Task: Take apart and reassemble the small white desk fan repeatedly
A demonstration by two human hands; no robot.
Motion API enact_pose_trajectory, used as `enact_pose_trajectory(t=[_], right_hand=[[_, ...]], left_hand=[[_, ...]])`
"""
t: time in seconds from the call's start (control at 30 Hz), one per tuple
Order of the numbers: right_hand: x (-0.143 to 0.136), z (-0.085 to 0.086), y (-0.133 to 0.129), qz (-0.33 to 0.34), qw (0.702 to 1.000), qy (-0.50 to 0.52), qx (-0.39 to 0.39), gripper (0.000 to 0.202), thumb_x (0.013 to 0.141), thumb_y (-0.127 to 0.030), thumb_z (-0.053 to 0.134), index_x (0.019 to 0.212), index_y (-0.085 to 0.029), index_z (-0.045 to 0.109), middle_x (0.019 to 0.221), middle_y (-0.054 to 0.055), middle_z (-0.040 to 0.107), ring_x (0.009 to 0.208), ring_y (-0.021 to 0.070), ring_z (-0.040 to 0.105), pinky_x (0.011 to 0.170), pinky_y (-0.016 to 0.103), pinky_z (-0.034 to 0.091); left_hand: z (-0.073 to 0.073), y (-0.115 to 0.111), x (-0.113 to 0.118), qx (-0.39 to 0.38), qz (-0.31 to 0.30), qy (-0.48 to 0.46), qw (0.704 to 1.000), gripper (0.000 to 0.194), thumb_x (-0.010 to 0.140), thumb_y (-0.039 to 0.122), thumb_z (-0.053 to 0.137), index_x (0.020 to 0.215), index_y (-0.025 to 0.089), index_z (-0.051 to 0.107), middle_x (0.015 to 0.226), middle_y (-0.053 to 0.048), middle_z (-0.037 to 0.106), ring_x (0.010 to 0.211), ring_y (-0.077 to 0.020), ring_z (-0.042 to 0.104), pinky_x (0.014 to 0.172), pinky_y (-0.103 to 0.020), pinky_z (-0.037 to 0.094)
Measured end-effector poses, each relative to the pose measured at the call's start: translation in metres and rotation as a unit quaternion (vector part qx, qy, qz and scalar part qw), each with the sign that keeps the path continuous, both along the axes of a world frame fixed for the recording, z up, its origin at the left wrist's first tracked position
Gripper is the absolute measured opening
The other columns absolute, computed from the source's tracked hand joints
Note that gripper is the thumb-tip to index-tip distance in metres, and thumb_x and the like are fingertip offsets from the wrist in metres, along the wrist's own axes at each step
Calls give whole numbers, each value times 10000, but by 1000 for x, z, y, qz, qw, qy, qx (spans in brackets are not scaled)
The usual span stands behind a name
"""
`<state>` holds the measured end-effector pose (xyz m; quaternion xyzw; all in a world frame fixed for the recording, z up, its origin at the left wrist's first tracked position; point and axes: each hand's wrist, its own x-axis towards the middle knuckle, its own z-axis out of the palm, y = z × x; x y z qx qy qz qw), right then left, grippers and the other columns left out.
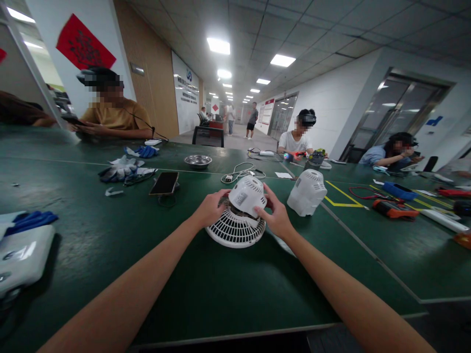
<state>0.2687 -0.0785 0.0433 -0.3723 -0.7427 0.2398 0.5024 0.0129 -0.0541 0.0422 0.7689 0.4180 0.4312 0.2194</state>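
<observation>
A white plastic motor cover (246, 195) with slots and a label sits tilted over a round white fan grille (235, 233) on the green table. Between cover and grille a dark gap shows. My left hand (212, 208) grips the cover's left side, its fingertips partly hidden behind it. On the right side, my right hand (275, 213) holds the same cover, thumb at its lower edge and fingers round the back. To the right of my right hand, a second white plastic housing (307, 192) stands upright on the table.
Beyond the grille lie a white cable (239, 172) and a metal bowl (197, 161). A phone (164, 183) and gloves (123, 169) are to the left. An orange meter (394, 209) and blue tray (399, 190) lie right. People sit across the table.
</observation>
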Motion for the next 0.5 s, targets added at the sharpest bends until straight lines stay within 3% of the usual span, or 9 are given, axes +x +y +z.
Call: enact_pose_trajectory(t=[0.13,0.23,0.4,0.5], right_hand=[[2,3,0,-13,996,-80,49,745,799,-349,702,1477,-325,393,1267,79,583,1053,269,579,970,494,476],[2,3,0,-12,994,-90,59,733,813,-340,680,1483,-321,383,1276,84,573,1086,278,565,957,485,484],[2,1,0,29,996,-82,13,819,782,-329,715,1502,-337,325,1478,76,446,1249,307,504,953,477,501],[3,3,-1,53,995,-81,-11,852,752,-335,754,1495,-323,336,1495,80,436,1269,312,505,980,496,487]], left_hand=[[3,-6,1,-6,-35,-13,999,555,717,238,698,1263,210,610,1191,-104,678,1141,-336,589,1019,-469,414],[5,-8,0,1,-31,39,999,604,718,335,723,1289,196,579,1208,-126,653,1136,-349,569,1021,-494,385],[9,-13,1,29,-19,111,993,668,728,546,704,1253,153,579,1165,-151,628,1062,-343,560,952,-481,402],[14,-18,3,39,-15,133,990,663,710,597,701,1193,154,605,1114,-143,625,1032,-330,552,931,-474,407]])
